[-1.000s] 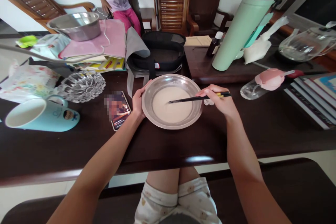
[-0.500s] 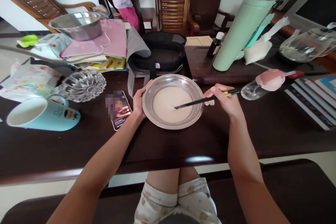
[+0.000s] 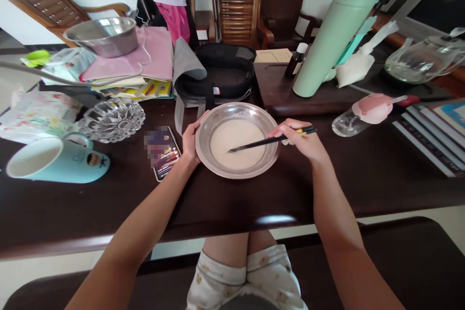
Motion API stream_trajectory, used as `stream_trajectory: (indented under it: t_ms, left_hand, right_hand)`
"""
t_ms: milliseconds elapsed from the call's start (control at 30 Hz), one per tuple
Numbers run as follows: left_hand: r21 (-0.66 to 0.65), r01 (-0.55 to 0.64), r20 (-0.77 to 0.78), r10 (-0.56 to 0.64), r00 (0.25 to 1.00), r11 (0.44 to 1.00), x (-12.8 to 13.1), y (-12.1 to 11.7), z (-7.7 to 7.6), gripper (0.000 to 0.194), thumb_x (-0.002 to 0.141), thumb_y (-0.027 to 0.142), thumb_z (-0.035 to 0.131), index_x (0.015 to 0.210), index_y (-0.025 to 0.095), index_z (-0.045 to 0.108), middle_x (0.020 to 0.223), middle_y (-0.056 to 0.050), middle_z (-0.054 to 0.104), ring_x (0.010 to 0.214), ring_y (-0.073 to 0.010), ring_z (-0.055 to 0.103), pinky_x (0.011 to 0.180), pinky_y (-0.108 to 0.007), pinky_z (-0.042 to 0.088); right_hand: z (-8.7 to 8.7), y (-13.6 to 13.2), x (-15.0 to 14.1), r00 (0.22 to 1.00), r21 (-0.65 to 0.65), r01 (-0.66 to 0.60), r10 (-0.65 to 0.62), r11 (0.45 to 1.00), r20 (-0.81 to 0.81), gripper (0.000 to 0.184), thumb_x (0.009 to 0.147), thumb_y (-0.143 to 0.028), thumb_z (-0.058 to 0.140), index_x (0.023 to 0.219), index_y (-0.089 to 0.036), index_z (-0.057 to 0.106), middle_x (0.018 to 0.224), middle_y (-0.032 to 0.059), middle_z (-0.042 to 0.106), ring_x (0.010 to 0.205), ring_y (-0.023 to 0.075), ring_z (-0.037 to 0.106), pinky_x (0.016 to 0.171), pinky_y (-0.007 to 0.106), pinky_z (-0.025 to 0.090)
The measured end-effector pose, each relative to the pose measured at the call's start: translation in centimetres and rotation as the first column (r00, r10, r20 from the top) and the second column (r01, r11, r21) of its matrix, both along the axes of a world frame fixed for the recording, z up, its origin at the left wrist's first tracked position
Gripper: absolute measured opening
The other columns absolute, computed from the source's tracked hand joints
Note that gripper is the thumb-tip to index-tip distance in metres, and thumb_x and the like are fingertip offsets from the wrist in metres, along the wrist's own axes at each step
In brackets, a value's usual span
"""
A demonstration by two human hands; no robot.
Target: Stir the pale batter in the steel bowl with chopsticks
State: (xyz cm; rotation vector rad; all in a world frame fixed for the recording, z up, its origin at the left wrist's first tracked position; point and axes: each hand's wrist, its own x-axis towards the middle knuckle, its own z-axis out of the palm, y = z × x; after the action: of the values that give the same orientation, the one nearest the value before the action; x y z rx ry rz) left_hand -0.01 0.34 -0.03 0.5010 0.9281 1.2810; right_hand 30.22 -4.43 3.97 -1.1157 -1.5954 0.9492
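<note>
Clock positions are taken from the stainless-steel basin (image 3: pixel 240 111), twelve being straight ahead. The basin is on the dark worktop (image 3: pixel 232 203) and holds off-white liquid (image 3: pixel 238 131) well below its rim. The left hand (image 3: pixel 191 143) is at nine, its fingers clamped on the basin's side and rim; the right hand (image 3: pixel 301 140) is at three, its fingers closed on black chopsticks (image 3: pixel 254 144) whose tips meet the liquid near its middle. Risk, as judged: a brisk stroke or a sudden lift of the tips could flick drops over the flared rim, and a slack left hold could let the basin slide or tip under a sideways push. The phone (image 3: pixel 170 152), just beside the left wrist, appears most exposed to splashes. Edges and room: a strip of bare worktop separates the basin from the near edge at six, with a wider stretch at four. The light-blue mug (image 3: pixel 69 162) is well apart at nine, and the cut-glass dish (image 3: pixel 116 118) is at ten. The stacked books (image 3: pixel 428 135) are well apart at three. The black bag (image 3: pixel 218 75), close behind the basin at twelve, limits forward movement. The tall green flask (image 3: pixel 327 43) is at one.
</note>
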Motion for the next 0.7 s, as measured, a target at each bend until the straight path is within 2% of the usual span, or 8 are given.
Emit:
stream_trajectory:
  t_ms: [67,167,233,333,433,533,600,700]
  left_hand:
    - [-0.002,-0.001,0.001,0.001,1.0,1.0,-0.01,0.02,-0.02,0.068,0.096,0.03,0.05,0.163,0.018,0.059,0.132,-0.009,0.083,0.122,-0.0355,0.078,0.108,-0.05,0.064]
    - [-0.001,-0.007,0.016,0.007,1.0,1.0,0.09,0.03,0.07,0.069,0.096,0.029,0.049,0.163,0.018,0.059,0.134,-0.008,0.083,0.123,-0.0353,0.078,0.108,-0.049,0.064]
    - [-0.013,-0.013,0.036,0.014,0.999,1.0,0.18,0.01,0.19,0.069,0.096,0.028,0.048,0.164,0.019,0.059,0.134,-0.007,0.083,0.123,-0.0348,0.078,0.108,-0.049,0.064]
    - [-0.03,-0.016,0.049,0.017,0.999,0.999,0.23,-0.03,0.3,0.069,0.097,0.027,0.047,0.164,0.018,0.058,0.133,-0.007,0.083,0.123,-0.0344,0.078,0.108,-0.048,0.064]
    - [-0.021,-0.015,0.033,0.015,0.999,1.0,0.16,-0.04,0.19,0.069,0.097,0.028,0.049,0.164,0.018,0.058,0.132,-0.008,0.083,0.122,-0.0348,0.078,0.108,-0.049,0.064]
    - [0.002,0.001,0.013,-0.002,1.0,1.0,0.07,-0.05,0.09,0.07,0.095,0.03,0.052,0.163,0.019,0.059,0.135,-0.009,0.083,0.122,-0.036,0.078,0.107,-0.051,0.064]
    - [0.001,0.006,0.008,-0.006,1.0,1.0,0.09,-0.09,0.2,0.069,0.095,0.029,0.05,0.163,0.018,0.059,0.135,-0.009,0.083,0.122,-0.0364,0.078,0.107,-0.051,0.064]
    - [-0.03,-0.013,0.017,0.013,1.0,0.999,0.27,-0.21,0.6,0.069,0.097,0.027,0.046,0.164,0.018,0.057,0.132,-0.008,0.083,0.123,-0.0351,0.078,0.109,-0.05,0.063]
  right_hand:
    - [0.05,0.05,0.01,0.999,0.028,0.052,-0.052,0.998,-0.006,0.05,0.089,-0.075,0.078,0.074,-0.027,0.08,0.084,0.0052,0.087,0.082,0.024,0.082,0.075,0.036,0.065]
    - [0.09,0.06,0.25,0.99,0.036,0.131,-0.129,0.991,-0.055,0.053,0.089,-0.074,0.079,0.069,-0.025,0.077,0.077,0.0055,0.085,0.072,0.022,0.08,0.067,0.034,0.062]
    - [0.08,0.01,0.26,0.994,0.01,0.101,-0.1,0.995,-0.053,0.055,0.09,-0.075,0.078,0.066,-0.025,0.076,0.074,0.0061,0.084,0.069,0.0218,0.079,0.062,0.033,0.06]
    - [0.06,-0.04,0.09,1.0,-0.006,0.024,-0.024,1.0,-0.004,0.054,0.089,-0.076,0.077,0.071,-0.025,0.078,0.081,0.0069,0.086,0.077,0.0232,0.081,0.064,0.033,0.061]
    - [0.13,-0.03,0.16,0.998,0.027,0.068,-0.068,0.997,-0.005,0.051,0.089,-0.075,0.078,0.074,-0.026,0.08,0.085,0.0064,0.087,0.08,0.0228,0.082,0.071,0.034,0.063]
    - [0.21,-0.06,0.3,0.992,0.022,0.116,-0.115,0.993,-0.041,0.053,0.089,-0.074,0.078,0.069,-0.025,0.077,0.076,0.0056,0.085,0.071,0.0214,0.079,0.066,0.033,0.062]
    - [0.21,-0.08,0.17,0.997,0.0,0.072,-0.071,0.997,-0.034,0.054,0.089,-0.075,0.078,0.068,-0.025,0.077,0.073,0.0053,0.084,0.068,0.0212,0.078,0.065,0.033,0.061]
    - [0.14,-0.07,-0.1,1.0,-0.002,0.007,-0.007,1.0,-0.002,0.052,0.088,-0.075,0.079,0.072,-0.026,0.08,0.081,0.0058,0.086,0.077,0.0228,0.081,0.071,0.034,0.063]
